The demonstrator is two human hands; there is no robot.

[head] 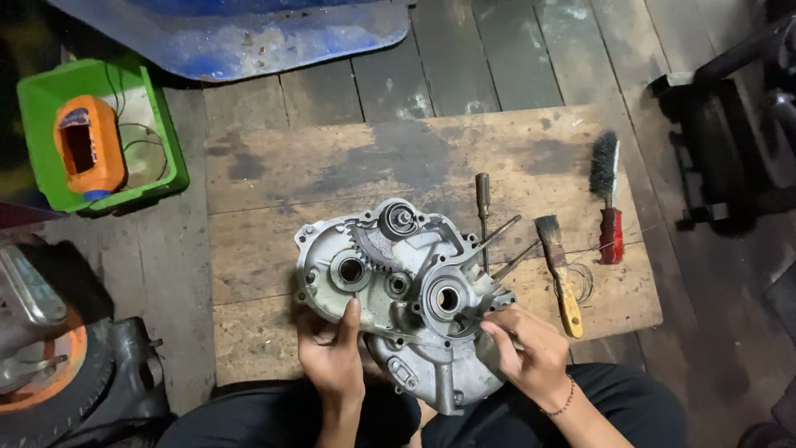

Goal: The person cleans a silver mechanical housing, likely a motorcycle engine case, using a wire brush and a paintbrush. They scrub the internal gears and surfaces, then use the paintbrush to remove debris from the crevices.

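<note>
Gripping the lower left edge of the engine case half, my left hand has its fingers curled under the rim and the thumb laid up over the face. My right hand is pinched shut on a thin metal tool whose tip touches the case beside the large bearing bore; I cannot tell what kind of tool it is.

I see the case as bare cast aluminium, dull grey and grimy, with round bores, a toothed gear near the top and bolt lugs round its outline. It lies flat, open face up, on a stained wooden board, its near end overhanging toward my lap. Its long axis runs from upper left to lower right, narrow end toward me.

Just beside it to the right lie a screwdriver, a yellow-handled paintbrush and a red-handled wire brush.
</note>
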